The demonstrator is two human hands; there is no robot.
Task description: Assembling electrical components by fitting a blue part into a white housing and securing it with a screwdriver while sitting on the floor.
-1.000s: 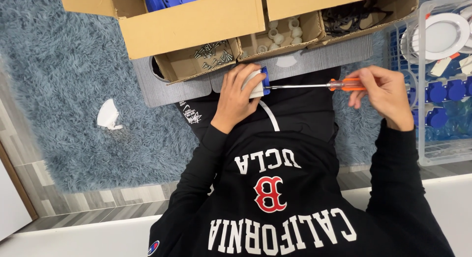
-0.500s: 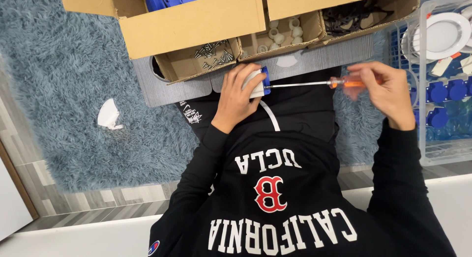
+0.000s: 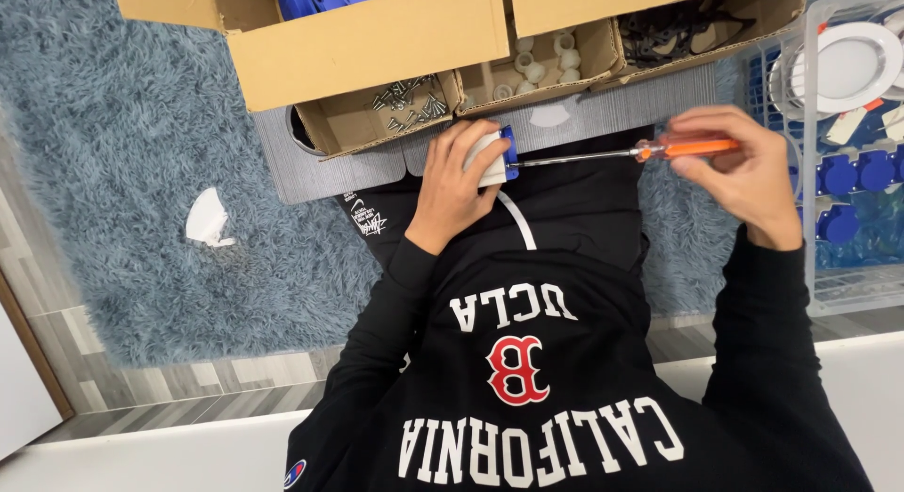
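Left hand (image 3: 459,186) clamped around small white-and-blue plastic fitting (image 3: 496,155), just below cardboard box of loose metal screws (image 3: 407,100). Right hand (image 3: 744,167) closed on orange-handled screwdriver (image 3: 621,153), shaft level, tip touching fitting's blue edge. Fastening looks mid-way; screw itself hidden. Clear plastic crate with blue and white parts (image 3: 852,144) right of box, grey shaggy rug (image 3: 122,125) underneath.

home floor used for assembly: shaggy blue-grey rug (image 3: 113,125) on wood-look flooring (image 3: 169,398), cardboard parts boxes (image 3: 377,40), clear plastic crate (image 3: 847,172).
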